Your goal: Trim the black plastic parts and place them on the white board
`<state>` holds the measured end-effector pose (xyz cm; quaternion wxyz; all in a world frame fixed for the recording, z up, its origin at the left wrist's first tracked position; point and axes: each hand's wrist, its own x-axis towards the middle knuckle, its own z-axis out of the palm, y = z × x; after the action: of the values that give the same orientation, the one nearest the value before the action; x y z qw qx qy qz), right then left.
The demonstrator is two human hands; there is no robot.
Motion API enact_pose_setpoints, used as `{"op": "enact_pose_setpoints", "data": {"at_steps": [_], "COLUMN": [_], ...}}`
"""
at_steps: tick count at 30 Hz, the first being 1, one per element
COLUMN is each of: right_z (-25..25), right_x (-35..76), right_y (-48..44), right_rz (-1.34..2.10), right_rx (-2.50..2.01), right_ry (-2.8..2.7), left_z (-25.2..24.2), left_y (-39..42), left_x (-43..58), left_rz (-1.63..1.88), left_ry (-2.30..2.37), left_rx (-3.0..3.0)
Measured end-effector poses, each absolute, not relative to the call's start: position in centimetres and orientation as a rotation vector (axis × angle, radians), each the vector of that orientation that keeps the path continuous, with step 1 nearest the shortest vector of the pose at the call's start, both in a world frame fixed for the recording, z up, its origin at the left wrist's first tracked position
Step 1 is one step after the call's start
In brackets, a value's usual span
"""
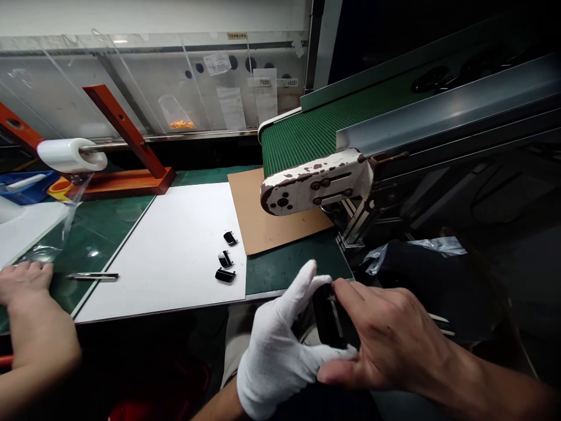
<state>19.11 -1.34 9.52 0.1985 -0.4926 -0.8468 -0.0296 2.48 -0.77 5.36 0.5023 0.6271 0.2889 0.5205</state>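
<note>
My left hand (280,342), in a white glove, is closed round a small glossy black part (326,321) held just below the table's front edge. My bare right hand (385,336) pinches the same black part from the right with thumb and fingertips. Three similar small black parts (225,259) lie in a row on a white sheet (170,251) on the green table mat, ahead and to the left of my hands.
A green conveyor belt (307,137) with a chipped white end plate (315,187) ends above a brown card (263,225). Another person's hand (24,280) rests at far left, near a thin metal tool (93,276). A roll of clear film (70,155) hangs on an orange stand.
</note>
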Motion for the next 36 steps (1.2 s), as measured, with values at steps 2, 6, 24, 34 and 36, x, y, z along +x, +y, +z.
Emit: {"op": "enact_pose_setpoints", "data": {"at_steps": [2, 6, 24, 34, 36], "right_z": [9.3, 9.0, 8.6, 8.6, 8.8], "right_x": [19.2, 19.3, 19.2, 19.0, 18.9], "right_y": [-1.2, -1.1, -0.6, -0.4, -0.3], "right_rz": [-0.095, -0.117, -0.308, -0.343, -0.372], "right_rx": [-1.365, -1.351, -1.319, -1.264, -1.256], "right_ry": [-2.38, -2.405, -2.433, -2.438, -2.427], "left_z": [5.3, 5.1, 4.3, 4.3, 4.6], "left_y": [-0.8, -0.8, -0.7, -0.2, -0.1], "left_x": [2.5, 2.5, 2.4, 2.6, 2.5], "left_rz": [1.267, 1.272, 1.251, 1.22, 1.217], "left_ry": [0.701, 0.723, 0.9, 0.902, 0.907], "left_rx": [1.527, 1.555, 1.562, 1.431, 1.413]}}
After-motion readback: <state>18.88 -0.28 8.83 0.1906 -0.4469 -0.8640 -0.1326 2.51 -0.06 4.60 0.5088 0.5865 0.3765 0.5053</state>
